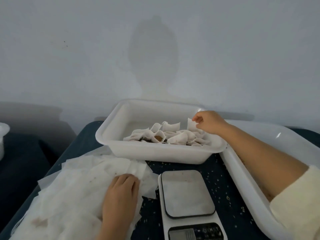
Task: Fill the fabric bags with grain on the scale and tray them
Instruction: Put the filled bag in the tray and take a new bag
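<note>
My right hand (208, 122) reaches over the white tray (107, 134) and pinches the top corner of a white fabric bag (191, 126) at the tray's right side. Several filled bags (166, 136) lie bunched in the tray, brown grain showing in one. My left hand (121, 193) rests palm down on a pile of empty white fabric bags (72, 184) at the lower left. The white scale (187, 191) stands between my arms, its platform bare, its display at the bottom edge.
A second large white tray (242, 174) lies under my right forearm on the right. Loose grains are scattered over the dark blue table (223, 184). A white container edge (3, 135) shows at far left. A pale wall rises behind.
</note>
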`<state>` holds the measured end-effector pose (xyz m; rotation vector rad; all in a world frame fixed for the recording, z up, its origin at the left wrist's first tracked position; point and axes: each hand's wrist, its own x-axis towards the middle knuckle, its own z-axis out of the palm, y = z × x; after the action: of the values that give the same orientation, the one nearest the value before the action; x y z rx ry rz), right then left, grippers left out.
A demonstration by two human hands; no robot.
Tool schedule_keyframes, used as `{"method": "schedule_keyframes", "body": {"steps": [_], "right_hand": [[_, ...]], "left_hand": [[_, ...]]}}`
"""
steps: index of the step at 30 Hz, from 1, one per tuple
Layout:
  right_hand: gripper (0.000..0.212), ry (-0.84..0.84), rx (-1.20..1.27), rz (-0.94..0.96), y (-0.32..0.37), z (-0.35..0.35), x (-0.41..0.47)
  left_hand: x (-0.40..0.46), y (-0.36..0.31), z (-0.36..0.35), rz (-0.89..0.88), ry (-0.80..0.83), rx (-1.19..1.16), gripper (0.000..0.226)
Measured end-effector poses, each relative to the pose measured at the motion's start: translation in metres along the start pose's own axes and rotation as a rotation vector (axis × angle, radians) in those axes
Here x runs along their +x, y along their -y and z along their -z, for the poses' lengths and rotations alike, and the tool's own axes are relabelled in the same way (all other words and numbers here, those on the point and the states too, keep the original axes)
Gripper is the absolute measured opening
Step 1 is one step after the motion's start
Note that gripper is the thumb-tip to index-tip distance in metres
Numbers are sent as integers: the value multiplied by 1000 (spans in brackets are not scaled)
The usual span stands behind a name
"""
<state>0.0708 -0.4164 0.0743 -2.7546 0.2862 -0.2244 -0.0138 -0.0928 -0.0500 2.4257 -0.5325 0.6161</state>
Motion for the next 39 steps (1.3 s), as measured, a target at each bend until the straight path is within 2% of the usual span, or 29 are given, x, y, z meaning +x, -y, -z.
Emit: {"method": "schedule_keyframes", "body": {"steps": [3, 5, 10, 14, 17, 21, 23, 25, 27, 28, 29, 30, 31, 33, 34, 36, 39], "right_hand": [[27, -7, 113, 92, 30, 16, -33], [22, 23, 117, 180, 53, 23, -64], [20, 273, 194, 251, 93, 7, -133], [42, 404, 425, 106, 113, -26, -163], [55, 444, 685, -58, 119, -45, -174], [20, 642, 1383, -299, 117, -63, -192], [9, 573, 1586, -371, 115, -69, -199], [8, 478, 1622, -375, 110, -70, -203], [11, 416, 1538, -342, 102, -65, -206], [13, 380, 1450, -316, 98, -62, -208], [16, 338, 1349, -286, 94, -58, -209], [18, 294, 1262, -254, 90, -55, -211], [21, 255, 1195, -226, 88, -52, -213], [33, 196, 1092, -171, 84, -48, -216], [36, 179, 1046, -152, 82, -47, -217], [33, 186, 993, -137, 79, -44, -221], [41, 319, 1179, -136, 71, -41, -226]], "left_hand": [[2, -2, 6, 35, -16, -69, 6], [2, -3, 12, 119, -46, -187, 7], [4, -12, 25, 382, -98, -605, 12], [13, -19, 39, 734, -111, -1306, 13], [17, -23, 53, 795, -9, -1745, 21], [5, -25, 63, 789, 84, -1974, 27], [-1, -27, 64, 850, 95, -1981, 26], [-6, -27, 60, 919, 77, -1913, 22], [-12, -28, 54, 923, 28, -1644, 13], [-16, -30, 52, 854, -10, -1377, 9], [-20, -34, 53, 694, -74, -1057, 13], [-24, -38, 56, 438, -139, -784, 24], [-25, -44, 58, 158, -163, -650, 34], [-27, -60, 58, -236, 0, -619, 37], [-28, -68, 55, -337, 85, -618, 33], [-31, -79, 49, -371, 161, -641, 27], [-30, -84, 45, -272, 185, -775, 27]]}}
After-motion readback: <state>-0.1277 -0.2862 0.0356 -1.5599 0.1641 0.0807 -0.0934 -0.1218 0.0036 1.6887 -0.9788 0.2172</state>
